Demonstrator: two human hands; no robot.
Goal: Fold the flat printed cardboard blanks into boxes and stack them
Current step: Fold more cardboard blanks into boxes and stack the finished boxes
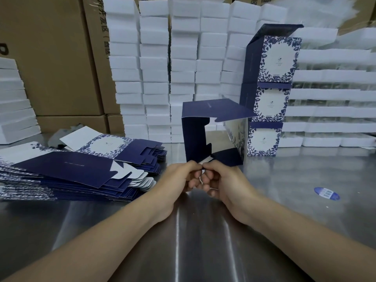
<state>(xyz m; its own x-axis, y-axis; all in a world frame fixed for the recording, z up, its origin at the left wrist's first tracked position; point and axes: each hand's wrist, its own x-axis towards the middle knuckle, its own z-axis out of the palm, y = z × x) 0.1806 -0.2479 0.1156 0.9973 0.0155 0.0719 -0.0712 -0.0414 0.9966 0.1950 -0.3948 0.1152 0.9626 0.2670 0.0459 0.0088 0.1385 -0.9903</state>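
At mid-frame the half-opened box (211,131) stands upright just beyond both hands, left hand (179,180) and right hand (221,182) equally near, pinching its lower front flap together.

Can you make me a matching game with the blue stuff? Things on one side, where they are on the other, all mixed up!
Things:
1. blanks
2. finished boxes
3. half-folded box
4. sticker

Places:
a. pinched by the left hand and right hand
b. stacked three high
c. lying alone, far right
d. flat pile, left

Pairs: 1-d, 2-b, 3-a, 4-c
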